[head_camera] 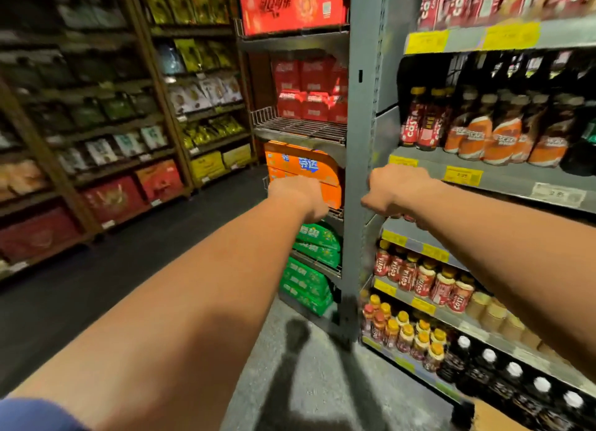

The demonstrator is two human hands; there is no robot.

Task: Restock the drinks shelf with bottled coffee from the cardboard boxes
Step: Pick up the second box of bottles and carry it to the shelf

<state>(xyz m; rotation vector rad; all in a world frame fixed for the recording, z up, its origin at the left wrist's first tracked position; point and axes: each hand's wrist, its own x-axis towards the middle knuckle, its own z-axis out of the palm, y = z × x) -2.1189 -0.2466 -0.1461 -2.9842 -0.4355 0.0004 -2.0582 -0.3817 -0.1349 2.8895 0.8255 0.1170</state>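
Two hands before you, left hand (300,198) and right hand (396,192), five white-capped dark bottles (513,371) on the lowest tier (404,363) at your right, two yellow price tags (512,34) on the top rail (467,39), one big red case (290,6) on the end rack (300,129), the rest too blurred to count.

Shelf upright (361,108) matt painted metal; bottles (425,279) glossy, probably plastic; side shelving (151,76) wood.
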